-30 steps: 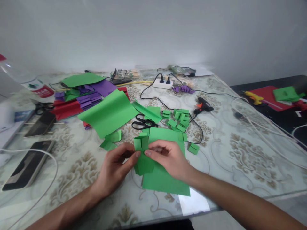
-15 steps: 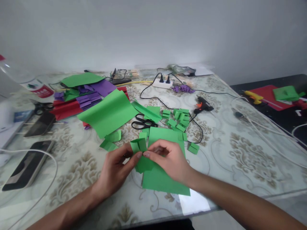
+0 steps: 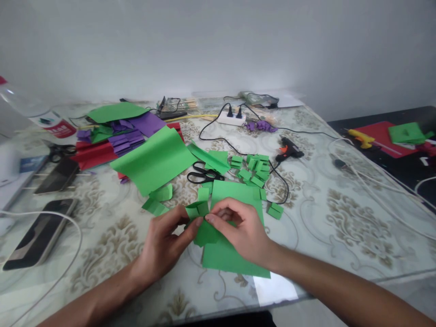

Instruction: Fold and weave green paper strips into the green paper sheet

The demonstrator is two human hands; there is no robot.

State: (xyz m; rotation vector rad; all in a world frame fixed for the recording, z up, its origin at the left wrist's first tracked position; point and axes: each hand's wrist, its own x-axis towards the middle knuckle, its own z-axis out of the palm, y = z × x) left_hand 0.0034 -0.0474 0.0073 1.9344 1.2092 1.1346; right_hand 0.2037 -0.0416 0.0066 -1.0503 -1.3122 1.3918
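Observation:
Between my two hands is a small folded piece of green paper (image 3: 198, 209). My left hand (image 3: 170, 236) pinches it from the left with thumb and fingers. From the other side my right hand (image 3: 238, 227) closes on its lower right edge, the thumb tip near the left thumb. Another green paper scrap (image 3: 204, 235) shows just below the thumbs; whether it joins the folded piece I cannot tell. Under the right hand lies a large green paper sheet (image 3: 235, 261). Black-handled scissors (image 3: 204, 173) rest just beyond it.
Several small folded green pieces (image 3: 257, 168) are heaped beyond the sheet. A black glue gun (image 3: 289, 149) with its cord lies to the right. Behind stands a white power strip (image 3: 231, 118). Phones (image 3: 41, 234), a bottle (image 3: 51, 120) and coloured paper (image 3: 153, 159) occupy the left.
The folded green piece has tipped slightly lower, with its upper flap less raised. Both hands keep their hold and have barely moved.

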